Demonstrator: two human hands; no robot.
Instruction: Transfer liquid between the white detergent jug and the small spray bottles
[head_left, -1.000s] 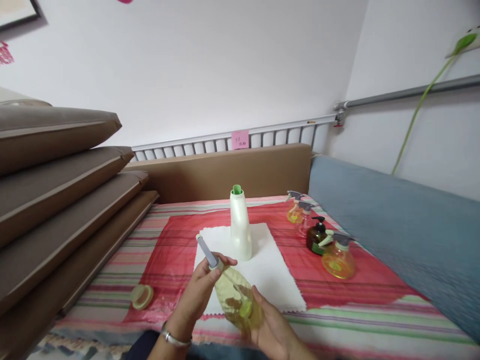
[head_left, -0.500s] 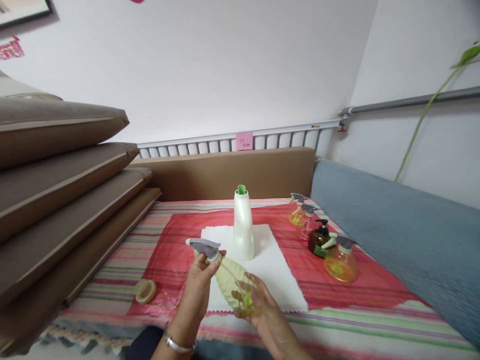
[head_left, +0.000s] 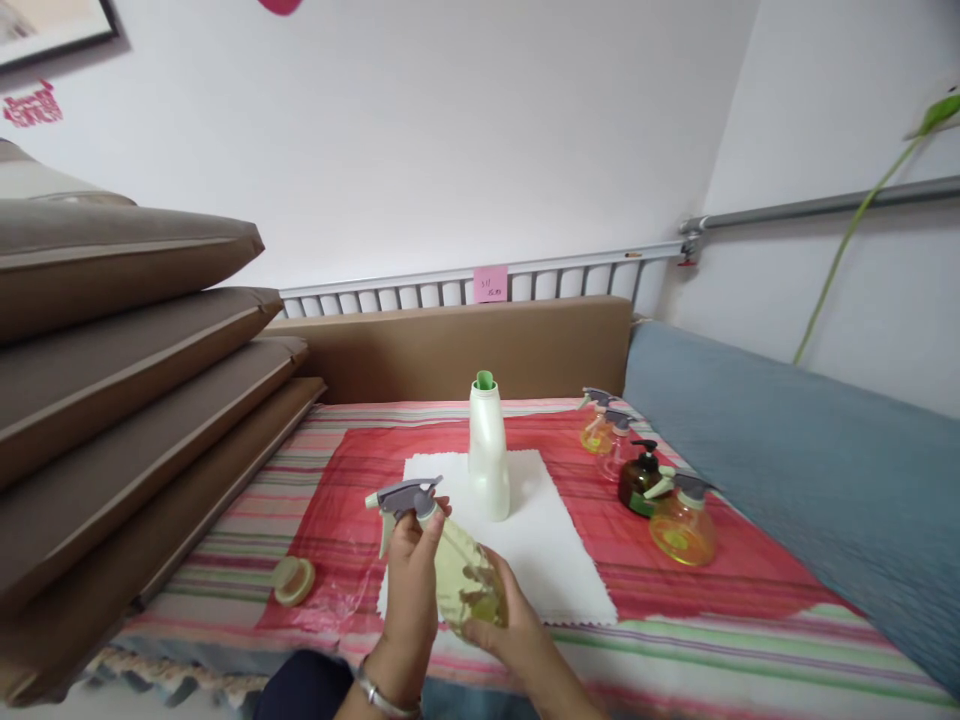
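Observation:
Tilted over the front of a white cloth (head_left: 547, 540) is a pale yellow, see-through spray bottle (head_left: 454, 575) with a grey trigger head (head_left: 409, 497). My left hand (head_left: 412, 570) grips it at the neck, just under the trigger head, fingers closed. Around the lower body wraps my right hand (head_left: 514, 620), its thumb on the near side near the base. Behind them a tall pearly white bottle (head_left: 487, 465) stands upright on the cloth, a green spout in its open mouth. A round cream cap (head_left: 292, 581) lies to the left on a red sheet.
Along the right side of the red sheet (head_left: 570, 440) stand several trigger spray bottles, among them an orange one (head_left: 684, 532), and a dark brown pump bottle (head_left: 639, 485). Brown cushions (head_left: 135, 350) are stacked at left. A blue padded side (head_left: 787, 430) borders the right.
The spray bottle has turned and sits a little steeper, its trigger head swung slightly left. My right hand has shifted its hold, the thumb now on the near side.

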